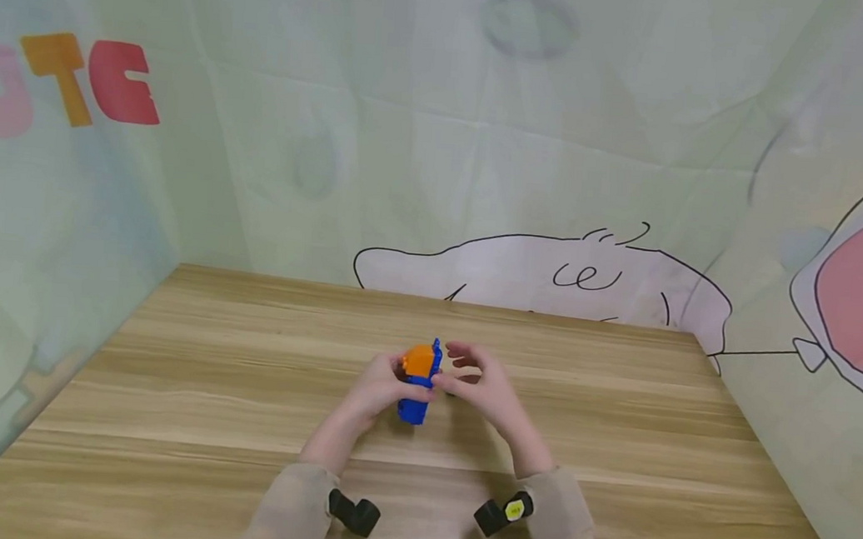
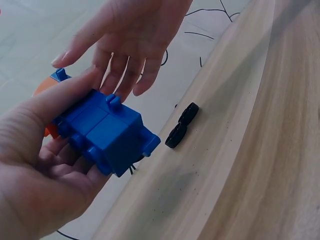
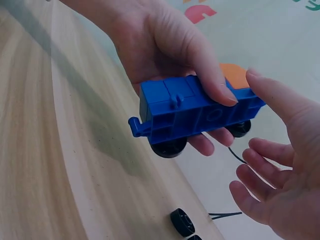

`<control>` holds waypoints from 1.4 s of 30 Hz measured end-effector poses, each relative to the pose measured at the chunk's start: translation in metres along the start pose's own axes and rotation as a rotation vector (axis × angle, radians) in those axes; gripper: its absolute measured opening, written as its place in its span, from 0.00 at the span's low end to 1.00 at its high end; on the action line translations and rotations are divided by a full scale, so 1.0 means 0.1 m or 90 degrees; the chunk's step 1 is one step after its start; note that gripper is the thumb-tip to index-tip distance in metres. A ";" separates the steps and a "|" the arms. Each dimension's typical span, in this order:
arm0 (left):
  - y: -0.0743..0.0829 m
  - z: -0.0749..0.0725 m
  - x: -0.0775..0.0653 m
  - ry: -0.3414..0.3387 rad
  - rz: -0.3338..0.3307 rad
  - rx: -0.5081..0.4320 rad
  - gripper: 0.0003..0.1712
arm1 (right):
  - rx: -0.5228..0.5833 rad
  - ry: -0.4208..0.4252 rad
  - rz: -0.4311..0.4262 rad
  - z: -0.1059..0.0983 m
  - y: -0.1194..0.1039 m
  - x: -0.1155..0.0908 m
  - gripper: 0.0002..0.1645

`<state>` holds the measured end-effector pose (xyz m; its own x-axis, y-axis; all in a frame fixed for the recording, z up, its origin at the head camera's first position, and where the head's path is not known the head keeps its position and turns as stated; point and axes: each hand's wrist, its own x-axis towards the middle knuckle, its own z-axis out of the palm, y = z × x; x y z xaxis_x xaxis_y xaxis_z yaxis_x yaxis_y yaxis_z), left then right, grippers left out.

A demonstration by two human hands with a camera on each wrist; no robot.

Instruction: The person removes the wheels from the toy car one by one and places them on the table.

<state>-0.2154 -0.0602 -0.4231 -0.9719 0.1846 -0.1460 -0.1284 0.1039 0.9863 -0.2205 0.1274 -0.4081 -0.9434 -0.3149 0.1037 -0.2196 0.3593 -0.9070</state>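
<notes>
My left hand [image 1: 378, 391] grips a blue and orange toy vehicle [image 1: 412, 410] above the table, thumb across the blue body. In the right wrist view its ribbed underside [image 3: 200, 120] faces the camera, with a hook at one end. Two black wheels, one near the hook [image 3: 169, 148] and one farther along [image 3: 240, 129], sit on one long side. My right hand [image 1: 487, 382] is beside the vehicle with its fingers spread and loosely bent. Its thumb tip is close to the orange end; whether it touches cannot be told. Two loose black wheels [image 2: 182, 125] lie on the table below.
The wooden table [image 1: 615, 433] reaches back to a pale printed cloth [image 1: 426, 135] hanging behind it and at both sides. Each wrist wears a small black camera, one on the left [image 1: 356, 515] and one on the right [image 1: 500, 512].
</notes>
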 end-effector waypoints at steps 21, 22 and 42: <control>0.02 0.04 0.00 -0.072 0.019 0.008 0.26 | -0.021 0.024 -0.013 0.04 -0.02 -0.01 0.32; 0.02 0.04 0.00 -0.067 0.016 0.005 0.27 | -0.028 0.028 -0.015 0.04 -0.03 -0.01 0.32; 0.06 -0.08 -0.01 -0.060 0.014 -0.100 0.29 | -0.099 0.098 -0.138 -0.07 -0.07 -0.03 0.29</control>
<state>-0.2166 -0.0673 -0.4162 -0.9530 0.2765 -0.1240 -0.1441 -0.0534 0.9881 -0.2181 0.1324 -0.3992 -0.8942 -0.2664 0.3599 -0.4445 0.4323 -0.7846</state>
